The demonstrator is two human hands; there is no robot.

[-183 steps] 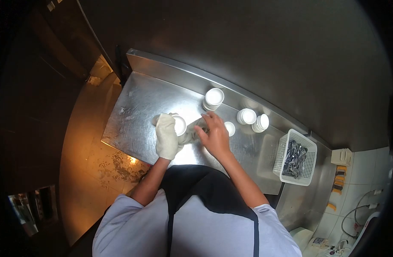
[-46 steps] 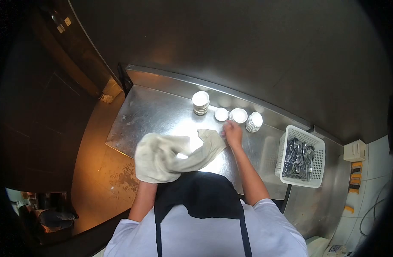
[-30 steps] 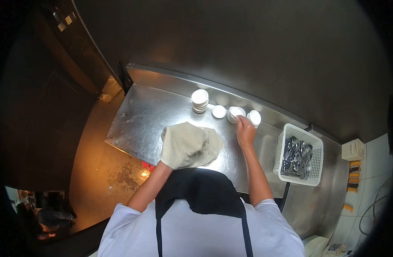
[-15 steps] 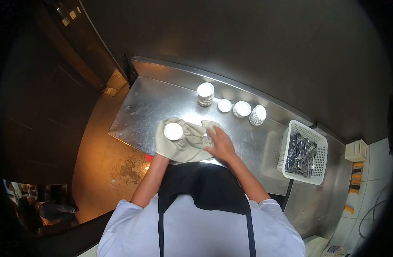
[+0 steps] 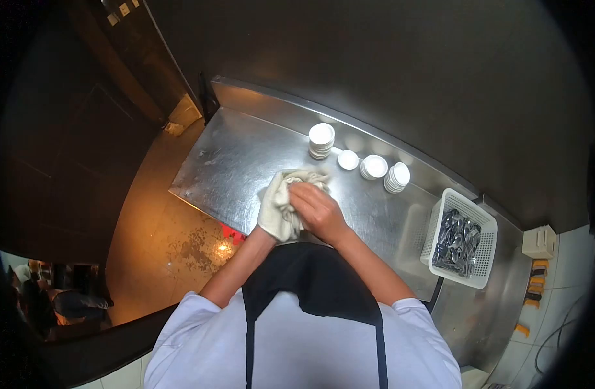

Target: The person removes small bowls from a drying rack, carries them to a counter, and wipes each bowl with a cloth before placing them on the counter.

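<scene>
A pale cloth [image 5: 276, 211] is bunched between my two hands above the front of the steel counter [image 5: 245, 152]. My left hand [image 5: 279, 219] lies under the cloth, which covers its fingers. From the right, my right hand [image 5: 318, 209] presses into the cloth with its fingers curled together. The small white dish seen earlier is hidden by the cloth and my hand. Beyond my hands stand a stack of white dishes [image 5: 321, 136], a low white dish [image 5: 348, 159] and two more stacks, one in the middle [image 5: 374, 166] and one at the right [image 5: 398, 176].
A white perforated basket [image 5: 482, 262] full of metal cutlery [image 5: 458, 243] stands at the counter's right. A raised steel ledge [image 5: 278, 100] runs along the back. A beige box [image 5: 539, 242] is at the far right. Another person [image 5: 77, 305] shows at the lower left.
My right hand has moved left onto the cloth and its fingers have closed. The cloth is now bunched up, and the white dish on it has gone out of sight. The view has shifted slightly.
</scene>
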